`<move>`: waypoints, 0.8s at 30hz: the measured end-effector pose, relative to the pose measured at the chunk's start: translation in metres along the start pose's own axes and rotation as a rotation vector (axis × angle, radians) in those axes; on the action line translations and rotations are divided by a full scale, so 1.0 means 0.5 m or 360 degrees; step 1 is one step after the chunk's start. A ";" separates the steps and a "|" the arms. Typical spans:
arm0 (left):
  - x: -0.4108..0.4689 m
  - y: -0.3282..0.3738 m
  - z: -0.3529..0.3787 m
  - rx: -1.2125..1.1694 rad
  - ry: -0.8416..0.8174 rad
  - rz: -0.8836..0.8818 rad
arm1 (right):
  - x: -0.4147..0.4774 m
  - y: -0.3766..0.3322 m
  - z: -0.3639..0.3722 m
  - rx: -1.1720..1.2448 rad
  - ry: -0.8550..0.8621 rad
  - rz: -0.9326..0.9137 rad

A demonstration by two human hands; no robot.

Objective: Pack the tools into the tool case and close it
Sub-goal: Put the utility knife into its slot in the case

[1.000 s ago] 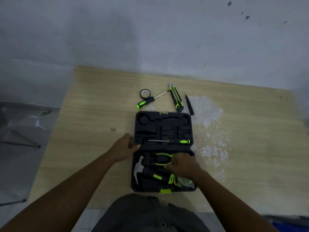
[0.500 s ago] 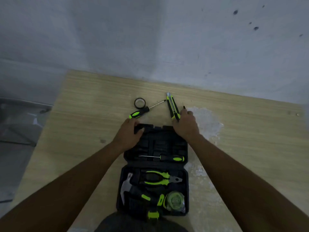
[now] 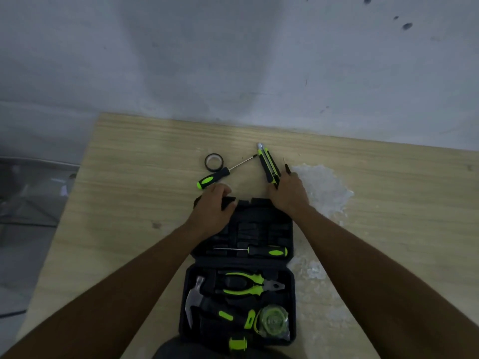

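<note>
The black tool case (image 3: 259,226) lies open on the wooden table (image 3: 129,203). Its near half holds green-handled pliers (image 3: 246,283), a hammer (image 3: 194,299) and a tape measure (image 3: 273,320). One screwdriver (image 3: 259,251) sits in the far half. Beyond the case lie a tape roll (image 3: 213,161), a second screwdriver (image 3: 215,176) and a utility knife (image 3: 269,164). My left hand (image 3: 215,206) grips the case's far left edge. My right hand (image 3: 289,195) is curled over a small black pen-shaped tool (image 3: 287,168), whose tip pokes out past the fingers, right beside the knife's end.
A white crusty patch (image 3: 324,187) marks the table right of the case. A grey wall (image 3: 233,60) rises just behind the table's far edge. The table's left edge drops to a dim floor (image 3: 31,203).
Both hands left the near half of the case and reached to its far edge. My right hand went from the pliers to the small black tool; my view shifted forward.
</note>
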State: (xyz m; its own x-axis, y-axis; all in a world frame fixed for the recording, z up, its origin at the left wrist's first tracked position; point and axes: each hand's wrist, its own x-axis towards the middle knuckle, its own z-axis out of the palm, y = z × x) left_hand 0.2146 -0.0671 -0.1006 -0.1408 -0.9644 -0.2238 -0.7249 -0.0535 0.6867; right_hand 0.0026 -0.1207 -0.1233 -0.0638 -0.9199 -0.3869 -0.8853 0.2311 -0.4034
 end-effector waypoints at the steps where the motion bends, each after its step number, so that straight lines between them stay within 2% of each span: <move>1: 0.000 0.002 0.000 0.0001 -0.0003 0.0000 | -0.007 0.008 -0.005 0.0030 0.0017 -0.0043; 6: -0.011 -0.005 -0.004 0.0010 -0.0019 -0.0001 | -0.069 0.051 -0.022 -0.0006 0.0087 -0.0391; 10: -0.031 -0.018 -0.013 0.0110 -0.0066 0.0070 | -0.122 0.075 -0.032 -0.0119 0.0016 -0.0636; 17: -0.065 -0.039 -0.025 0.0352 -0.0126 0.0276 | -0.161 0.089 -0.025 -0.0490 -0.0137 -0.0893; 20: -0.075 -0.038 -0.020 0.0543 -0.0229 0.0469 | -0.155 0.088 -0.018 -0.0639 -0.0115 -0.0938; 24: -0.085 -0.034 -0.003 0.0796 -0.0400 0.0523 | -0.143 0.082 -0.008 -0.0730 -0.0094 -0.0972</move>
State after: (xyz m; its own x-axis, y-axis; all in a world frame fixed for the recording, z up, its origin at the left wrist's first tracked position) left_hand 0.2339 -0.0257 -0.1018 -0.5185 -0.8167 -0.2534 -0.8350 0.4198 0.3558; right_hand -0.0311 -0.0465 -0.1090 0.5114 -0.8207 -0.2547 -0.8590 -0.4792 -0.1804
